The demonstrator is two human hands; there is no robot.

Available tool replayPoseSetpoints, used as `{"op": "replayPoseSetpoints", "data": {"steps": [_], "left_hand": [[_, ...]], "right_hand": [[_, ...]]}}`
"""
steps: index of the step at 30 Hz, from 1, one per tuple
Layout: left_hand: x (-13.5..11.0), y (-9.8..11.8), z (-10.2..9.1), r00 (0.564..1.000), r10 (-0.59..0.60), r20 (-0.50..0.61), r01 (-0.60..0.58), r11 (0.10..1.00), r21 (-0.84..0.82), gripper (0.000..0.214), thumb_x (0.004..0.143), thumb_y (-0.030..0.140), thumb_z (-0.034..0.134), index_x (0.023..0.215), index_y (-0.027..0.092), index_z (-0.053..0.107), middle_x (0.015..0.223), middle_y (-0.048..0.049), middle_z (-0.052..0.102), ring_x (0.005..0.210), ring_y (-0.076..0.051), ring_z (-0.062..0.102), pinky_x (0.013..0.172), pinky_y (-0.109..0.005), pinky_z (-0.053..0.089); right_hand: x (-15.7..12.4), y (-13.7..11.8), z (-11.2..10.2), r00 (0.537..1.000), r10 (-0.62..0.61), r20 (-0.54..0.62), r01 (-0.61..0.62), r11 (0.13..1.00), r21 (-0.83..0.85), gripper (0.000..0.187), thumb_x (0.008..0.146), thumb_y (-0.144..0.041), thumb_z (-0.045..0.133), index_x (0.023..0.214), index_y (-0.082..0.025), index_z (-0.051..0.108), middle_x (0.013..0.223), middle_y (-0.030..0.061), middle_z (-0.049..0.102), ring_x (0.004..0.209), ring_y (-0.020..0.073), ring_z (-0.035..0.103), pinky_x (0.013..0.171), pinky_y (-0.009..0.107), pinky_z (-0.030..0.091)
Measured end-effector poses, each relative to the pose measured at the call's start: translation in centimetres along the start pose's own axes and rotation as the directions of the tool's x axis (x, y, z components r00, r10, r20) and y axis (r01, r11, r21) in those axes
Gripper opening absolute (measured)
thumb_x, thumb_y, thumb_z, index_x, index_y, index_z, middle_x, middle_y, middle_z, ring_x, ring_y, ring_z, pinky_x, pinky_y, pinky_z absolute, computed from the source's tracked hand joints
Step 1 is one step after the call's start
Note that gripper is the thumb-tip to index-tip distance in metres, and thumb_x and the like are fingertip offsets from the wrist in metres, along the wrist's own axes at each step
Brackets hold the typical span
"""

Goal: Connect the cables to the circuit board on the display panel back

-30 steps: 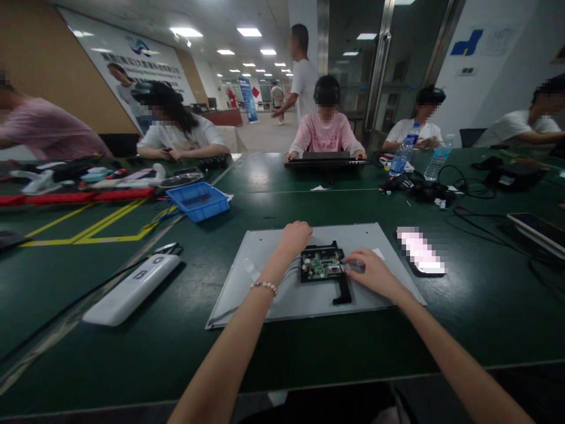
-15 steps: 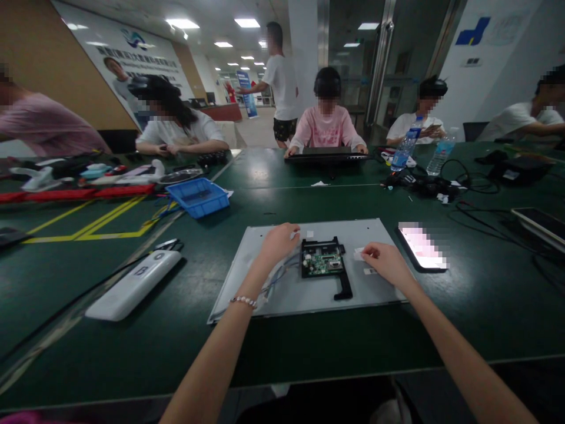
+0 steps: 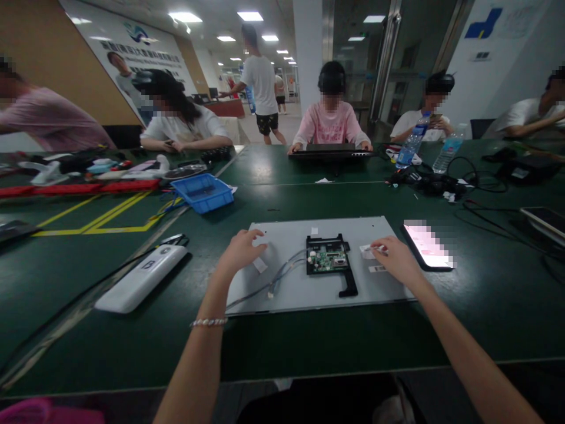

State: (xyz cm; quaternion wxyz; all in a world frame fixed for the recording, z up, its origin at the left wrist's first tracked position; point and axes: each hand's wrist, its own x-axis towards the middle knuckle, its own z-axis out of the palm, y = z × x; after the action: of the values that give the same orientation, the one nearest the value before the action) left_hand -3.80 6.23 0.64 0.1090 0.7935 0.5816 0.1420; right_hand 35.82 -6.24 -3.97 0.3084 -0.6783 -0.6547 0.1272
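- Grey panel (image 3: 291,235) is laid flat on the green table (image 3: 353,335), directly in front of the person; its long axis runs left to right across the view, one long edge nearest the person.
- Circuit board (image 3: 329,259) is seated just right of the panel's middle, in a black bracket (image 3: 348,287); the bracket's leg points toward the person, its foot turned to the right.
- Thin cables (image 3: 276,275) are led from the board's left edge, slanting toward the panel's near left edge.
- Left hand (image 3: 241,250) is rested on the panel's left part, fingers loosely curled, nothing held; a small piece of tape (image 3: 260,265) lies just beside it.
- Right hand (image 3: 397,259) is set over the panel's right part; fingertips are drawn narrow at the edge of a small white label (image 3: 366,250); a true grip cannot be told.
- A second label (image 3: 377,269) lies just below the first.
- Phone (image 3: 426,244) lies beside the panel's right edge; a white device (image 3: 141,278) lies well apart to the left.
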Motion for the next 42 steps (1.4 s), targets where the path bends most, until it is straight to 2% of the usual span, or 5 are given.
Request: {"op": "replayPoseSetpoints", "data": {"steps": [6, 14, 24, 36, 42], "left_hand": [[-0.9, 0.2, -1.4, 0.958, -0.040, 0.283, 0.065, 0.995, -0.080, 0.044, 0.066, 0.035, 0.055, 0.107, 0.018, 0.060, 0.096, -0.0062, 0.064, 0.086, -0.023, 0.062, 0.074, -0.031, 0.048], [-1.0, 0.8, -1.2, 0.960, -0.033, 0.278, 0.064, 0.993, -0.104, 0.042, 0.057, 0.016, 0.048, 0.096, 0.019, 0.063, 0.087, -0.0027, 0.067, 0.080, -0.020, 0.062, 0.071, -0.028, 0.047], [-0.4, 1.1, 0.0, 0.993, 0.106, 0.051, -0.100, 0.988, -0.118, 0.035, 0.063, 0.011, 0.044, 0.088, 0.016, 0.067, 0.083, -0.0054, 0.068, 0.081, -0.019, 0.063, 0.076, -0.030, 0.048], [-0.5, 3.7, 1.4, 0.929, 0.270, -0.252, -0.295, 0.953, -0.067, 0.027, 0.085, 0.024, 0.044, 0.107, 0.019, 0.058, 0.113, -0.0069, 0.060, 0.109, -0.022, 0.054, 0.100, -0.040, 0.040], [-2.6, 8.2, 2.2, 0.871, 0.484, 0.080, -0.461, 0.863, -0.206, 0.071, 0.082, 0.046, 0.056, 0.142, 0.024, 0.024, 0.149, -0.0074, 0.025, 0.136, -0.024, 0.025, 0.112, -0.040, 0.025]], "right_hand": [[-0.1, -0.1, 0.2, 0.994, -0.056, 0.089, 0.048, 0.995, 0.091, 0.029, 0.076, -0.031, 0.057, 0.101, -0.019, 0.066, 0.099, 0.0087, 0.062, 0.085, 0.0190, 0.060, 0.077, 0.032, 0.046], [-0.2, -0.7, 0.0, 0.995, -0.014, 0.099, 0.008, 0.998, 0.057, 0.023, 0.077, -0.029, 0.054, 0.093, -0.018, 0.068, 0.084, 0.0061, 0.066, 0.074, 0.0173, 0.060, 0.070, 0.030, 0.045], [0.0, 0.8, -0.4, 0.993, 0.111, 0.031, -0.107, 0.989, -0.106, 0.022, 0.081, -0.030, 0.051, 0.094, -0.020, 0.066, 0.086, 0.0045, 0.064, 0.072, 0.0160, 0.060, 0.068, 0.028, 0.044], [-0.3, 1.0, -0.1, 0.996, -0.003, -0.084, -0.014, 0.980, -0.197, 0.027, 0.082, -0.030, 0.049, 0.103, -0.020, 0.063, 0.113, 0.0091, 0.053, 0.087, 0.0204, 0.059, 0.080, 0.034, 0.045], [0.0, -0.4, 0.2, 0.982, -0.131, -0.138, 0.108, 0.980, -0.167, 0.026, 0.084, -0.027, 0.048, 0.104, -0.020, 0.062, 0.112, 0.0092, 0.056, 0.104, 0.0243, 0.052, 0.090, 0.039, 0.042]]}}
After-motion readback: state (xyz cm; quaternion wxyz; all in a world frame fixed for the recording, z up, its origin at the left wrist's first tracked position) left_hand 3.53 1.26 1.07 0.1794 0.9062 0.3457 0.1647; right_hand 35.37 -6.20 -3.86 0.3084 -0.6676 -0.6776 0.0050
